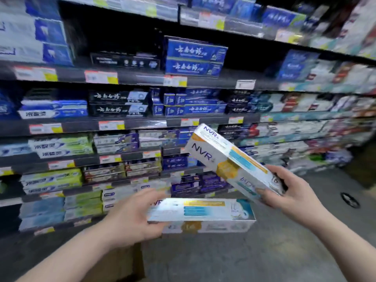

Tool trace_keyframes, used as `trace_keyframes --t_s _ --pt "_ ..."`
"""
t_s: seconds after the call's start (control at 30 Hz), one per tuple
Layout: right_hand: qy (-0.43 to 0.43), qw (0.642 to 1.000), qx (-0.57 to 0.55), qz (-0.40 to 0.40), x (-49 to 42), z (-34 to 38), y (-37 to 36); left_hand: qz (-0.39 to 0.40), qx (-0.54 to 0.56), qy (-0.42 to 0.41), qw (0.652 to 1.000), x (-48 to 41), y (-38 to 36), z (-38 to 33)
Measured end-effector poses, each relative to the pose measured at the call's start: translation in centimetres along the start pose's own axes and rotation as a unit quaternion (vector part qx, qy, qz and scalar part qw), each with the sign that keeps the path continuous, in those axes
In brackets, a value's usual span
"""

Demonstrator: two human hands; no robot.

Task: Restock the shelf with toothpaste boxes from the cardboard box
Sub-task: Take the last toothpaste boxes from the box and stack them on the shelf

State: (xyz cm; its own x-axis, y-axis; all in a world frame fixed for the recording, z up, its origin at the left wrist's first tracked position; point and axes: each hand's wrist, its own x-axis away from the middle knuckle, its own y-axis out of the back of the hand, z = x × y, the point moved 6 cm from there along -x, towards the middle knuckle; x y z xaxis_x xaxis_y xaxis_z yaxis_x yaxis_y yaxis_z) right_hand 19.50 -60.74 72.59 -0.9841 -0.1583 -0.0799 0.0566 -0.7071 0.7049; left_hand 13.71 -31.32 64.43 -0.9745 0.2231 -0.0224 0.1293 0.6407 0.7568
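Head view: my left hand (134, 217) curls round the nine-o'clock end of the level toothpaste box (203, 210), low at six o'clock, long axis nine to three. My right hand (291, 193) clasps the tilted toothpaste box (230, 159) at its four-o'clock end, nose toward ten, before the shelf (142, 124). Light, stiff card, I judge, crushable: hold ends gently.
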Motion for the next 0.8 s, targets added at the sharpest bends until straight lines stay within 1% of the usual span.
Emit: trace_keyframes --t_s 0.07,0.2,0.37,0.53,0.7,0.8 --pt "-0.005 0.999 0.019 -0.035 2.0 -2.6 5.7 0.004 0.007 -0.032 0.999 -2.4 -2.4 -4.7" --pt "-0.051 0.994 0.048 -0.083 6.2 -9.4 16.7 0.021 0.033 -0.068 0.997 -7.3 -8.6 -14.4" --pt "-0.08 0.987 0.071 -0.123 10.0 -16.3 28.3 0.06 0.016 -0.112 0.992 -12.4 -15.9 -26.3" --pt "-0.113 0.977 0.076 -0.162 11.4 -21.2 36.3 0.099 0.008 -0.135 0.986 -16.5 -19.9 -35.1" --pt "-0.144 0.967 0.068 -0.201 10.6 -25.2 41.9 0.112 0.008 -0.158 0.981 -22.0 -21.7 -40.9" --pt "-0.147 0.961 0.082 -0.218 9.0 -27.4 45.0 0.117 -0.001 -0.179 0.977 -26.2 -23.0 -44.0"
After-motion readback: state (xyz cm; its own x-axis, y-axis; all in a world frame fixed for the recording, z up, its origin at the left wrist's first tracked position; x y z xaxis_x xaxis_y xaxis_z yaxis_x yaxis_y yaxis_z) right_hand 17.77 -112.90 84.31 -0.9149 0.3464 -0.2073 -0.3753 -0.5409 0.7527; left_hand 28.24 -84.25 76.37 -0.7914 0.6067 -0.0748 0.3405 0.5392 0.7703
